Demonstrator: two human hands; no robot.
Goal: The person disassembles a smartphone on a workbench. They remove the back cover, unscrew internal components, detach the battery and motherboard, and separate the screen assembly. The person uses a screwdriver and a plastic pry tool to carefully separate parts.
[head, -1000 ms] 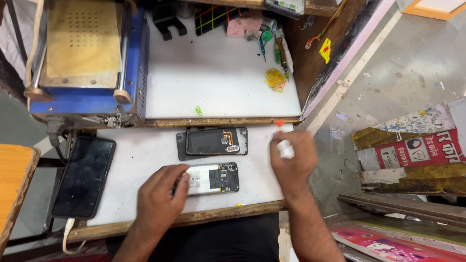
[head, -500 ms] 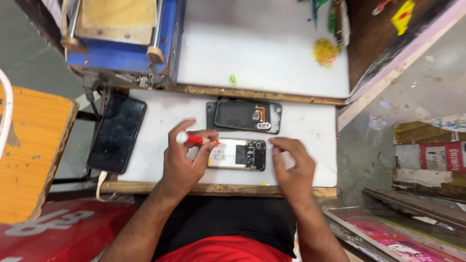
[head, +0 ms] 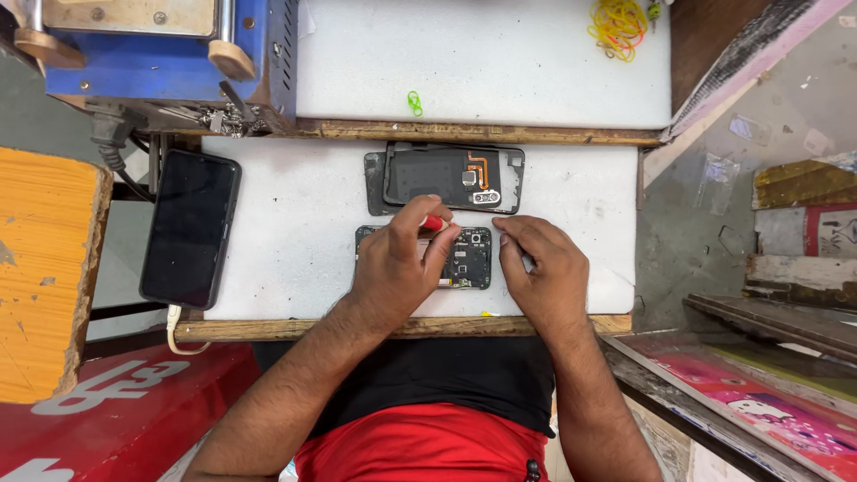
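The left hand lies on top of an open phone and hides most of it. Its fingers are curled and pinch a small red tool at the top. Only the red tip of the tool shows.

The right hand is just beside the left one. It rests flat on the white pad, with its fingers close together and touching the right end of the phone. It holds nothing that can be seen.

Just above both hands lies a black back cover, with an orange strip and a small silver part on it. It is near the phone but apart from it.

Well to the left of the left hand lies a dark phone with a white cable at its near end. Far above the left hand sits a blue machine. A small green band lies above the cover, and yellow bands lie far above the right hand.
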